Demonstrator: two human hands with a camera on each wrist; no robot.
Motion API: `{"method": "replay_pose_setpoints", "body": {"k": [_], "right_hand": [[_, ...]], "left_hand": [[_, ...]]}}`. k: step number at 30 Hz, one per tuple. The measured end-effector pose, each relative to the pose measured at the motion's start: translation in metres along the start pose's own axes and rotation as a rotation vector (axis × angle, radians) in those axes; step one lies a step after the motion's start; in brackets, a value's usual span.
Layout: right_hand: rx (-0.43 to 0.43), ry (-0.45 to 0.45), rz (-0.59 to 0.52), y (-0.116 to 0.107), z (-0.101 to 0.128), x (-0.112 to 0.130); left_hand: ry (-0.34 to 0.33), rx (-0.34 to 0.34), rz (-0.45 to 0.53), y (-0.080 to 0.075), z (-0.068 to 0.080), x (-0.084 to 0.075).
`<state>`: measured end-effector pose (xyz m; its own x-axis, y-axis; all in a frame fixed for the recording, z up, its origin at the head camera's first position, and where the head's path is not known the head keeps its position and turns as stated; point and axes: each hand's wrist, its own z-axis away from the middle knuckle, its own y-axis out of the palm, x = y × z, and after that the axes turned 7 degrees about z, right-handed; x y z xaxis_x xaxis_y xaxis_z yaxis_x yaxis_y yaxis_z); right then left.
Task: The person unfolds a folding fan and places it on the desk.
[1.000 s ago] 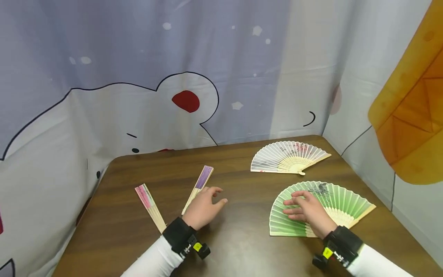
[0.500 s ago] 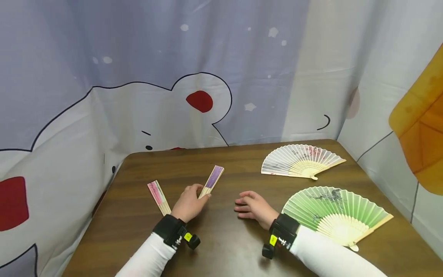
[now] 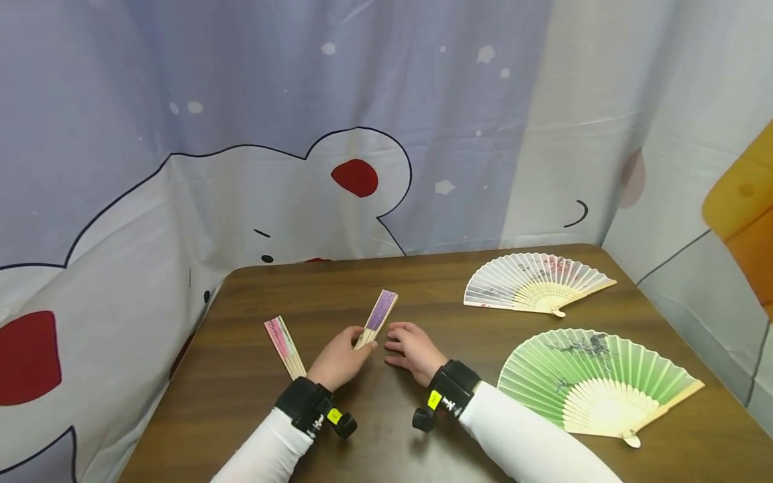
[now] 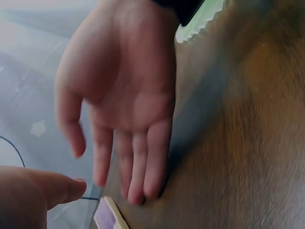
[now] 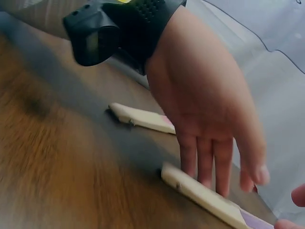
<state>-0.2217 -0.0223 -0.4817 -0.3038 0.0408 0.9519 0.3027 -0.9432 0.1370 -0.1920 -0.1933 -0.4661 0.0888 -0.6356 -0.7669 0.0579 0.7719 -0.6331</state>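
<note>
A folded fan with a purple leaf point(image 3: 379, 315) lies on the brown table point(image 3: 423, 282). My left hand point(image 3: 338, 359) holds its lower wooden end, fingers on the far side and thumb on the near side. In the right wrist view the left hand point(image 5: 205, 109) reaches down onto the purple fan point(image 5: 205, 198). My right hand point(image 3: 410, 349) lies flat just right of that fan with straight fingers and nothing in it. The left wrist view shows the right hand point(image 4: 128, 105) as an open palm next to the purple fan's tip point(image 4: 108, 217).
A folded pink fan point(image 3: 282, 342) lies left of my left hand. An open green fan point(image 3: 592, 382) is spread at the right front and an open white fan point(image 3: 534, 285) behind it. A printed curtain hangs round the table's far and side edges.
My right hand has left the green fan and slid left across the table to the purple fan. My left hand has settled on that fan's lower end.
</note>
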Motion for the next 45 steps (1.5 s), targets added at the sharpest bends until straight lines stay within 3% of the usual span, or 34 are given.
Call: {"method": "replay_pose_setpoints", "body": {"k": [8, 11, 14, 20, 28, 36, 45], "right_hand": [[-0.011, 0.012, -0.005, 0.013, -0.003, -0.001], [-0.013, 0.025, -0.030, 0.013, -0.002, 0.001], [-0.007, 0.037, -0.068, 0.012, -0.002, 0.003], [-0.028, 0.049, -0.101, 0.011, -0.003, 0.001], [-0.054, 0.022, -0.078, 0.009, -0.004, -0.004], [-0.014, -0.004, -0.023, 0.005, -0.006, -0.007], [-0.008, 0.038, 0.004, 0.003, -0.001, -0.006]], "left_hand": [[0.022, 0.099, 0.191, 0.008, 0.009, -0.006], [0.026, 0.105, 0.256, 0.011, 0.009, -0.007], [-0.007, 0.102, 0.336, 0.013, 0.007, -0.007], [-0.087, 0.124, 0.605, 0.014, 0.005, -0.003], [-0.140, 0.145, 0.827, 0.008, 0.008, -0.002], [-0.142, 0.180, 0.890, 0.011, 0.008, -0.004], [-0.140, 0.172, 0.922, 0.013, 0.010, -0.007]]}}
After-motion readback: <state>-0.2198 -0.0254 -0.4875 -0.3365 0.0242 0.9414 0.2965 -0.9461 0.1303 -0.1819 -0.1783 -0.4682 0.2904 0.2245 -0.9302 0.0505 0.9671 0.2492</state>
